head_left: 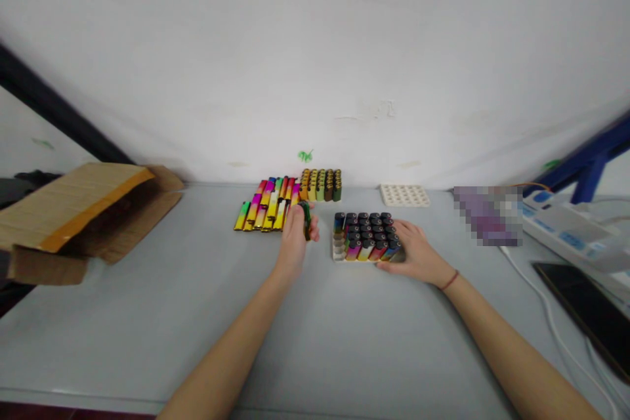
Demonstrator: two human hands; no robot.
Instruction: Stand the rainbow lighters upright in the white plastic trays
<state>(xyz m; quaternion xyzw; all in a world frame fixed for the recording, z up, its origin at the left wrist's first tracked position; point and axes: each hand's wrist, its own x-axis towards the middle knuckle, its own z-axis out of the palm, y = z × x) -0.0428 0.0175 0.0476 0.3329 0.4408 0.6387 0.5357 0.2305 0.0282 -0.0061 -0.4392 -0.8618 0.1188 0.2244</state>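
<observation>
My left hand [294, 226] is closed around a shiny dark green lighter [307, 220]; the fingers hide part of it, so I cannot tell if there is more than one. My right hand [413, 252] grips the right side of a white tray [339, 256]. Black-topped lighters [367, 230] with colourful metallic bodies stand upright in its rows, and a few holes show bare at the left front. Beyond my left hand lies a loose pile of metallic lighters [266, 207]. Beside the pile stands a block of gold-topped lighters [321, 185].
A white tray with holes [404, 195] lies near the wall. At the left rests an opened cardboard box [73, 207]. On the right are a power strip [566, 230], a white cable [546, 305], a dark phone [585, 315] and a pixelated patch.
</observation>
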